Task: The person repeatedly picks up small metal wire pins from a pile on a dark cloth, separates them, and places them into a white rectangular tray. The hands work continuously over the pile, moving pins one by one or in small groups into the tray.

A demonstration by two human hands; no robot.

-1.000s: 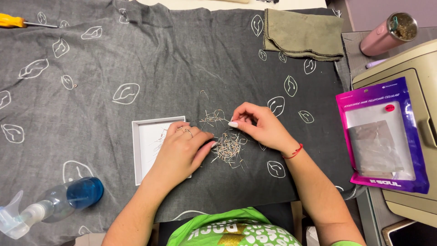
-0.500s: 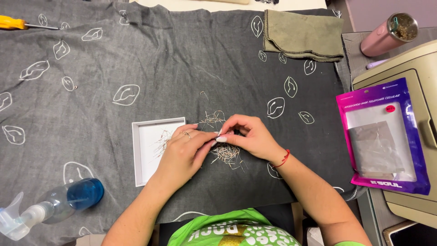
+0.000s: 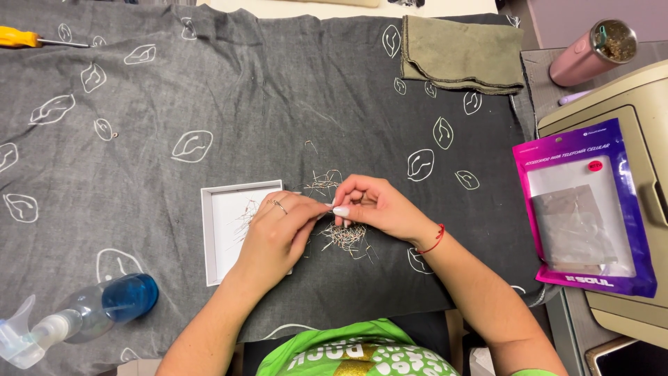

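a thin pin (image 3: 332, 206) is pinched between the left hand (image 3: 275, 233) and right hand (image 3: 372, 205). the pin pile (image 3: 346, 238) is seen at 6 o'clock, nearer the right hand.

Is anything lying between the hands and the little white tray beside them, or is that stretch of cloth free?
Nothing visible blocks it. The left hand already overlaps the white tray, and the right hand meets it over the pile of thin metal pins.
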